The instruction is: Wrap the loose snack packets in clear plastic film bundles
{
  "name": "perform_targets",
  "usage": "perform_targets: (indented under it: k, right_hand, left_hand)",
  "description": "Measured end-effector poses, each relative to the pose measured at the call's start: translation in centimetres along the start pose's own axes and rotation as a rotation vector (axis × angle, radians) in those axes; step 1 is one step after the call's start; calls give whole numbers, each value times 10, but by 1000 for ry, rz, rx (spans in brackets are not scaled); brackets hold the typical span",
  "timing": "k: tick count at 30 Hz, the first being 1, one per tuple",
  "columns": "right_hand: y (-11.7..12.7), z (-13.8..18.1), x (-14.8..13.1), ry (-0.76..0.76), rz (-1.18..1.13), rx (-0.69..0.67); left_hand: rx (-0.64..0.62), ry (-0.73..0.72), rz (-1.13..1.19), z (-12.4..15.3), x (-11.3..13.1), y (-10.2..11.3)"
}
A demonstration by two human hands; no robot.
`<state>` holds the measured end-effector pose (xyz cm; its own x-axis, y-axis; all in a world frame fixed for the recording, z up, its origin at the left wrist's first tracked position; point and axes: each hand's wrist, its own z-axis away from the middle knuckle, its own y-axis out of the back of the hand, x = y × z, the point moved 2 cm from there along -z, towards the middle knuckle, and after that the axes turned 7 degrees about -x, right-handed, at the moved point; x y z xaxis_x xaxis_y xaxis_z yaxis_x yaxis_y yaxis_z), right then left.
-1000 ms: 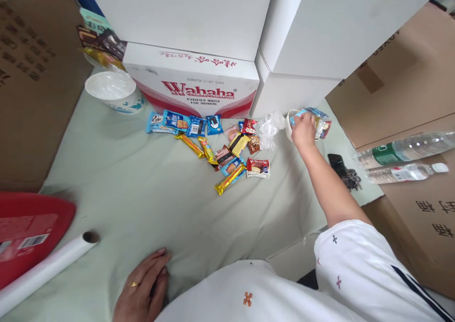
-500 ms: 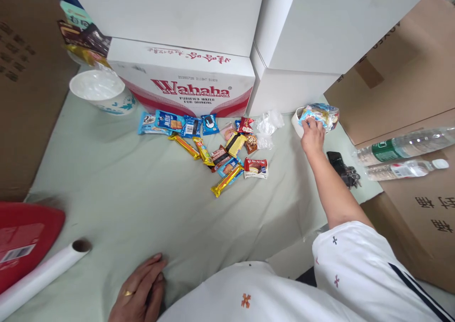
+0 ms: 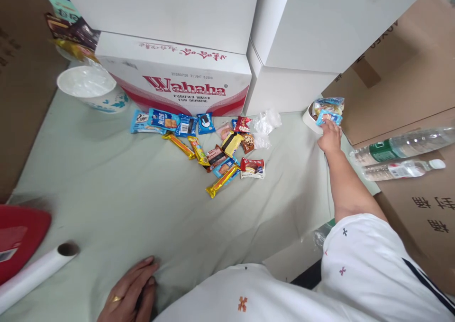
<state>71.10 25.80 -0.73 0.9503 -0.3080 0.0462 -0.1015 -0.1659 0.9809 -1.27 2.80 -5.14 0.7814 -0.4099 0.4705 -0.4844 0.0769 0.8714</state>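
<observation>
At the right side of the table, my right hand (image 3: pixel 330 134) has its fingers closed on a blue snack packet (image 3: pixel 329 117). The packet is at the near side of a small white container (image 3: pixel 311 121), which also holds other wrapped snacks (image 3: pixel 329 105). My left hand (image 3: pixel 131 289), a ring on one finger, lies on the pale green cloth near the front edge; it is open and holds nothing. Toward the back middle lies a loose group of wrapped snacks: blue packets (image 3: pixel 163 119), a yellow stick packet (image 3: pixel 222 181), a red-and-white packet (image 3: pixel 252 168) and several others.
Behind the snacks stands a Wahaha water carton (image 3: pixel 185 92), with white boxes (image 3: pixel 291 87) beside it. Crumpled clear wrappers (image 3: pixel 266 121) lie near them. A paper tub (image 3: pixel 87 88) is at left. Two plastic bottles (image 3: pixel 405 169) are at right; a white roll (image 3: pixel 39 274) and red object (image 3: pixel 21 239) are front left.
My right hand has moved right along with the white container, and more of the blue packet shows. My arm now covers the phone and keys. The left hand stays on the cloth.
</observation>
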Motion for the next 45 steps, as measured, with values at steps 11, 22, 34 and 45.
perform_targets:
  k: [11,22,34,45]
  right_hand:
    - [6,-9,-3,25,-28,42]
    - [29,32,-118,217,-357,-1]
    - [32,109,-219,102,-850,-93]
    - [96,254,-339,-218,-1882,-890]
  left_hand:
    - [5,3,14,2,1,4]
    - [16,33,93,1,3,5]
    - [114,311,402,2,22,31]
    - [43,108,861,-136,96,33]
